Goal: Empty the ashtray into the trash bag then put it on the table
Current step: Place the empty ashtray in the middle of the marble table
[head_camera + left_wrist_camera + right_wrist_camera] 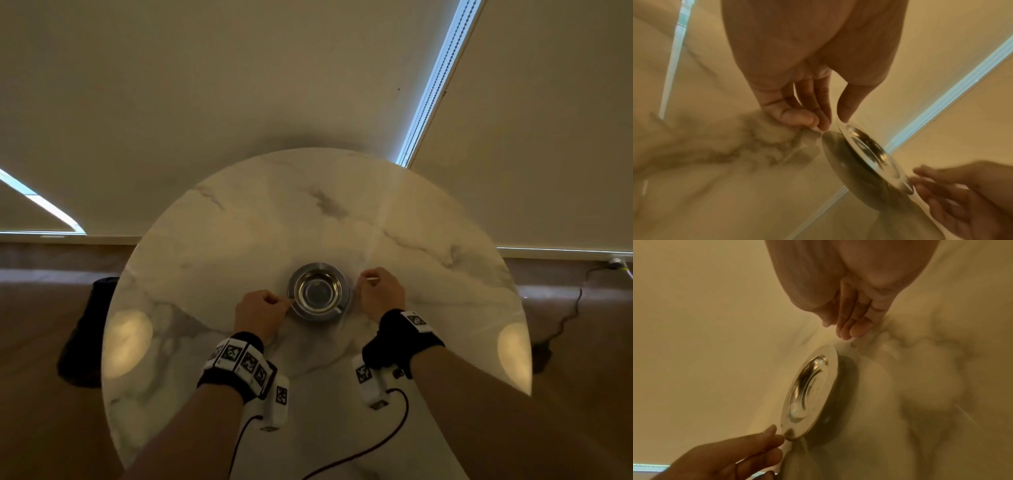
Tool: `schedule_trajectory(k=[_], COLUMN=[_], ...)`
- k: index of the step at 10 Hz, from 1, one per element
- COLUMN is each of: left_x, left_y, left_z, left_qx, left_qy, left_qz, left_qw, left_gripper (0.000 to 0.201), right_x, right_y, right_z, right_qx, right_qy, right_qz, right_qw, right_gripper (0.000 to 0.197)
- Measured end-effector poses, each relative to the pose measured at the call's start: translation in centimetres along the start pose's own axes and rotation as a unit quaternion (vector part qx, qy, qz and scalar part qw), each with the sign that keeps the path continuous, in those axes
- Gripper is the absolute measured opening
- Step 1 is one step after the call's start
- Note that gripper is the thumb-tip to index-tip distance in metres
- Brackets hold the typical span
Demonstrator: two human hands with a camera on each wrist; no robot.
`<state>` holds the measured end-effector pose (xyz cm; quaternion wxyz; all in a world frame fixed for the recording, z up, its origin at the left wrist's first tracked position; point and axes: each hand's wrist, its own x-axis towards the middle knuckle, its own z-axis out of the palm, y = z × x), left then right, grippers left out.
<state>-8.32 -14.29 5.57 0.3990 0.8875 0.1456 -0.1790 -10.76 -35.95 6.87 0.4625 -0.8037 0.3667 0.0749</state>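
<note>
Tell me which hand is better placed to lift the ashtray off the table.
Left, probably: the left hand pinches the ashtray at its rim, while the right hand has its fingers just off the opposite edge.

Round marble-pattern tabletop (267,219), white with grey veins, two soft light reflections near its left and right edges; beige roller blinds (205,85) behind, daylight in narrow gaps between them; brown wood floor (41,411); dark object (85,329) on the floor left; black cable (568,315) right, running to a wall socket (616,263).
</note>
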Motion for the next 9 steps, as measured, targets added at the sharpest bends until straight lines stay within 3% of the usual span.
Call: schedule_trajectory(k=[2, 6, 8, 9], left_x=[0.5, 0.8, -0.3, -2.7], left_y=[0.9, 1.7, -1.6, -5.1], left_z=[0.3, 0.9, -0.6, -2.2], left_qx=[-0.028, -0.044, -0.067, 0.016], left_qy=[0.013, 0.023, -0.017, -0.027], left_qz=[0.004, 0.001, 0.012, 0.041], left_qw=[1.000, 0.999, 0.998, 0.999], left_gripper=[0.015, 0.017, 0.011, 0.013], right_x=[-1.1, -0.7, -0.8, -2.0], right_y=[0.8, 0.5, 2.1, 4.3], right_z=[-0.6, -0.3, -1.8, -3.8], right_qx=[-0.042, -0.039, -0.048, -0.123], right_qy=[-0.061, -0.062, -0.081, -0.107], right_qz=[-0.010, -0.008, -0.025, -0.047], right_qw=[0.997, 0.997, 0.995, 0.986], right_gripper=[0.023, 0.023, 0.016, 0.002])
